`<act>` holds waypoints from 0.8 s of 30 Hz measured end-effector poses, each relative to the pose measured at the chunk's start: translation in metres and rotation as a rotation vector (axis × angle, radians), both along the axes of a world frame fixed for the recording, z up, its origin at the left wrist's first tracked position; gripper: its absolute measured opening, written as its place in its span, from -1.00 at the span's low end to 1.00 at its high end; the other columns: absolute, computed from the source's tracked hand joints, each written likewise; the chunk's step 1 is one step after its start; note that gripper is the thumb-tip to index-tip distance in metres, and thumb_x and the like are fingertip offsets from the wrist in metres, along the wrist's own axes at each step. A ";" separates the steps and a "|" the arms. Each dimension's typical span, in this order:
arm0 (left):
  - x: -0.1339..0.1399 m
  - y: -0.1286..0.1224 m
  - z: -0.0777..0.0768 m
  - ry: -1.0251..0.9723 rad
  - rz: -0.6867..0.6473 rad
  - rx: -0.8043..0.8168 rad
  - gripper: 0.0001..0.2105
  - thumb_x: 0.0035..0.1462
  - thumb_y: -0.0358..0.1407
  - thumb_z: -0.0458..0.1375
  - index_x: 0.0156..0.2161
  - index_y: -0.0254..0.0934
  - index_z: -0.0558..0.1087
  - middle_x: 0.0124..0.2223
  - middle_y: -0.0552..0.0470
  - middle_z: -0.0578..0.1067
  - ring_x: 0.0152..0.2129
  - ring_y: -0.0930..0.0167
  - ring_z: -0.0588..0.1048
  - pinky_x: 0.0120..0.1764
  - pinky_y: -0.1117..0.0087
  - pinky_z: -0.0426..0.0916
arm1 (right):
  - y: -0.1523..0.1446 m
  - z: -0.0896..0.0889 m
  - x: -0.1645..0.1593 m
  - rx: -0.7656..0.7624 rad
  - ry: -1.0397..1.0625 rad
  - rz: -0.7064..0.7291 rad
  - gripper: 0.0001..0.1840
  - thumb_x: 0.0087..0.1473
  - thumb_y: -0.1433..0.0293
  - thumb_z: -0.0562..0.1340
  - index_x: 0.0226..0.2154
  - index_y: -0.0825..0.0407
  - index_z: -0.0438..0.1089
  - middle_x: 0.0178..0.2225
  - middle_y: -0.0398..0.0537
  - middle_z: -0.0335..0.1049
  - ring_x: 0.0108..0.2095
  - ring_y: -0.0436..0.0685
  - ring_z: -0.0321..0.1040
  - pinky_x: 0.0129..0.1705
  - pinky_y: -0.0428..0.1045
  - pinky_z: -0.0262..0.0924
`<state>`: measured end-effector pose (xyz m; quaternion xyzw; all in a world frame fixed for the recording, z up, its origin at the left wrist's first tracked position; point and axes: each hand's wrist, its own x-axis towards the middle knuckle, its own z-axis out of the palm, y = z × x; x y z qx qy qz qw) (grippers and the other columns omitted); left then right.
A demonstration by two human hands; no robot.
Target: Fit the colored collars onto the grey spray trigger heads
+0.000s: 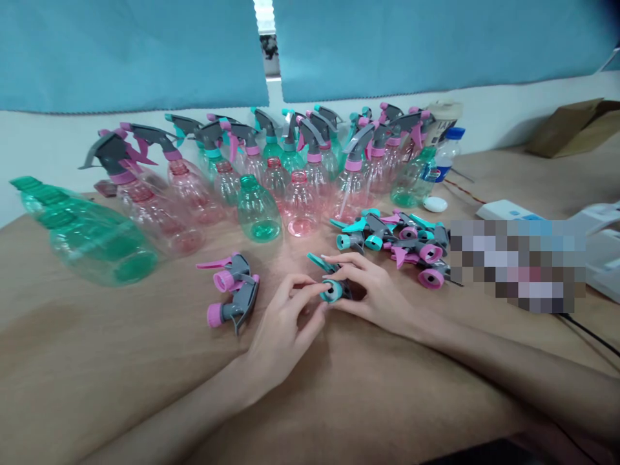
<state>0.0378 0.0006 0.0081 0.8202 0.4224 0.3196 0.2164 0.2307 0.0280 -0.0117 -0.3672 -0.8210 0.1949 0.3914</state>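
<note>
Between my two hands is a grey and teal trigger spray head [332, 292], its round collar opening turned toward me. My right hand [375, 290] grips its body from the right. The fingers of my left hand [290, 323] close around the collar's left side. Part of the grey body is hidden behind my right fingers. To the left of my left hand, two pink and grey spray heads [241, 302] lie on the table. Several teal and pink spray heads [404, 239] lie heaped just beyond my right hand.
Several bottles topped with spray heads [351, 190] stand at the back. Among them are uncapped bottles, including a green bottle [259, 210] and a pink bottle [301, 206]. Stacked green bottles [97, 239] lean at left. A white lid [434, 204] and a cardboard box [571, 129] are at right.
</note>
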 end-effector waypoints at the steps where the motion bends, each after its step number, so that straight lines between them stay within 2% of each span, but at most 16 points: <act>1: 0.000 0.000 0.001 -0.020 0.006 -0.031 -0.80 0.21 -0.41 0.03 -0.09 -0.20 0.41 -0.13 -0.01 0.33 -0.32 0.45 0.44 -0.25 0.38 0.45 | 0.000 0.000 0.000 -0.001 -0.001 0.005 -0.77 0.00 0.35 0.32 -0.22 -0.01 0.40 0.02 0.07 0.28 0.03 0.22 0.28 0.03 0.17 0.26; 6: -0.001 0.003 0.004 -0.101 0.005 -0.142 -0.86 0.21 -0.40 0.03 -0.17 -0.22 0.40 -0.15 0.03 0.34 -0.45 0.52 0.44 -0.34 0.44 0.44 | -0.002 0.002 -0.001 -0.015 -0.008 0.033 -0.78 0.02 0.33 0.31 -0.24 0.00 0.39 0.04 0.09 0.27 0.08 0.22 0.24 0.07 0.15 0.23; 12: -0.003 0.007 0.001 -0.162 -0.046 -0.236 -0.89 0.20 -0.43 0.03 -0.20 -0.24 0.37 -0.14 0.01 0.41 -0.31 0.44 0.48 -0.24 0.37 0.44 | -0.001 -0.002 0.000 0.025 -0.024 0.047 -0.78 0.02 0.26 0.31 -0.26 -0.02 0.38 0.05 0.08 0.26 0.08 0.24 0.23 0.07 0.20 0.23; 21: -0.003 0.008 -0.001 -0.123 -0.063 -0.223 -0.92 0.20 -0.41 0.03 -0.22 -0.25 0.36 -0.19 0.04 0.38 -0.33 0.47 0.45 -0.26 0.44 0.40 | -0.002 -0.004 0.001 0.093 -0.032 0.058 -0.74 0.03 0.23 0.30 -0.25 0.02 0.38 0.02 0.11 0.26 0.09 0.21 0.21 0.06 0.13 0.24; 24: -0.002 0.007 0.002 -0.089 -0.060 -0.203 -0.94 0.16 -0.44 0.05 -0.27 -0.26 0.33 -0.22 0.05 0.35 -0.39 0.50 0.42 -0.33 0.48 0.37 | -0.003 -0.004 0.001 0.107 -0.042 0.067 -0.74 0.04 0.23 0.29 -0.23 0.01 0.38 0.02 0.11 0.25 0.09 0.21 0.21 0.06 0.15 0.24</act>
